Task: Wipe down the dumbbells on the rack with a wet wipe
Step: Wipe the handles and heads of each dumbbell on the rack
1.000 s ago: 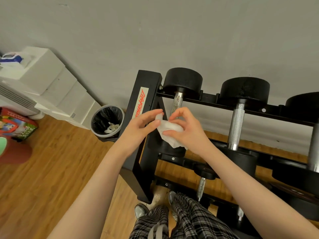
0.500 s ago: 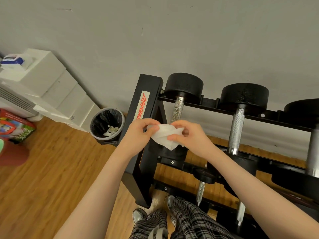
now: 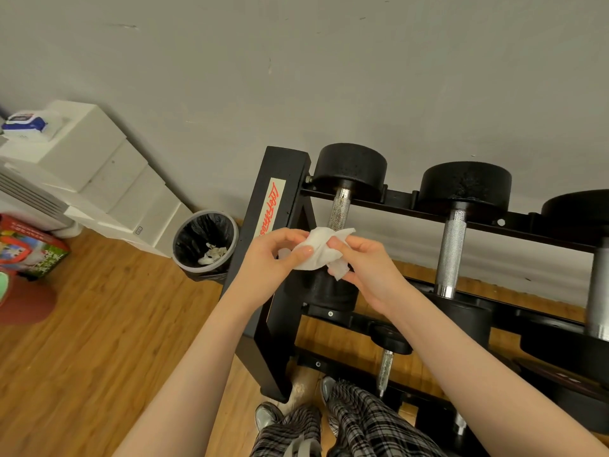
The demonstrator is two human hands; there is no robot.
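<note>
A crumpled white wet wipe (image 3: 321, 250) is held between both hands in front of the black dumbbell rack (image 3: 280, 225). My left hand (image 3: 273, 262) pinches its left side with thumb and fingers. My right hand (image 3: 365, 268) pinches its right side. Just behind the wipe stands the leftmost dumbbell (image 3: 349, 169) with black ends and a knurled steel handle; its near end is partly hidden by my hands. A second dumbbell (image 3: 461, 192) and a third dumbbell (image 3: 593, 225) lie to the right on the top shelf.
A small bin (image 3: 206, 245) with a black liner and used wipes stands left of the rack. White boxes (image 3: 99, 166) with a wipe pack (image 3: 24, 123) on top line the wall at left. A smaller dumbbell (image 3: 389, 351) sits on a lower shelf. My shoes (image 3: 267, 417) stand on wood floor.
Both hands have reworked the wipe, bunching it up between them. The view has tilted so the rack sits lower in the frame.
</note>
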